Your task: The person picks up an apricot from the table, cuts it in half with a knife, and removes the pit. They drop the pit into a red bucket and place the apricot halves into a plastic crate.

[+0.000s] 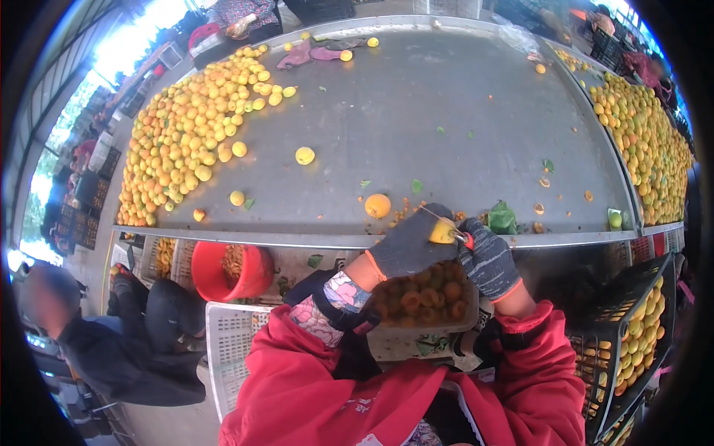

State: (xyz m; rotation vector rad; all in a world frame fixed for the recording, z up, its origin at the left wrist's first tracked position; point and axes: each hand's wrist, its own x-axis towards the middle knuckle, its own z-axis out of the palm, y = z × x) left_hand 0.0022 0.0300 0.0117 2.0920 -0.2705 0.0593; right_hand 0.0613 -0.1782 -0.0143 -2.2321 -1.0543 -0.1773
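While both gloved hands meet just below the near edge of the grey table [446,97], a small yellow fruit [442,233] sits pinched between them. The left hand [411,244], in a dark glove, curls around the fruit from the left, its fingers closed against the fruit's left and upper sides. The right hand [488,258], in a speckled grey glove with an orange cuff, is closed around a small tool [464,238] with a red part that shows at the fruit's right side, touching it. A thin blade or stem runs up and left from the fruit across the left glove; which it is cannot be told. The fruit lies directly between the two grips, above a pale crate [428,297] filled with darker orange halved fruit, just near of the table edge.

On the table, one larger orange fruit [377,205] rests just beyond the hands, with small scraps beside it. A big heap of yellow fruit [186,134] covers the far left of the table, and another heap [643,141] fills the right side. A red bucket [223,271] stands under the table edge to the left. A seated person in dark clothes [111,342] is at the near left.
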